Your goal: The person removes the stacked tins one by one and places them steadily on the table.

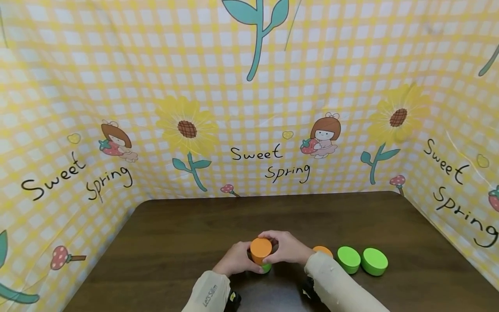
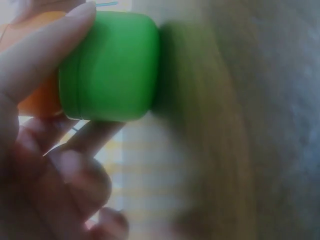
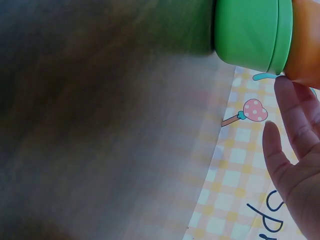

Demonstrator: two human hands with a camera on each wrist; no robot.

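An orange round container [image 1: 261,248] sits on top of a green round container [image 1: 267,268] in the middle of the near table. With its thumb across the orange wall and the tip on the green one's upper edge, my left hand [image 1: 236,259] grips the green container [image 2: 117,67] from the left. From the right, my right hand [image 1: 289,248] holds the orange container between thumb and fingers. The right wrist view has fingertips against the orange wall [image 3: 306,45], just above the green container's rim. In the head view the green container is mostly hidden behind thumb and orange container.
To the right on the brown wooden table [image 1: 187,225] stand two more green round containers, one nearer [image 1: 348,260] and one farther right [image 1: 374,261]. Another orange container [image 1: 322,250] is partly hidden behind the right sleeve. A yellow checked cloth [image 1: 249,108] surrounds the table's back and sides.
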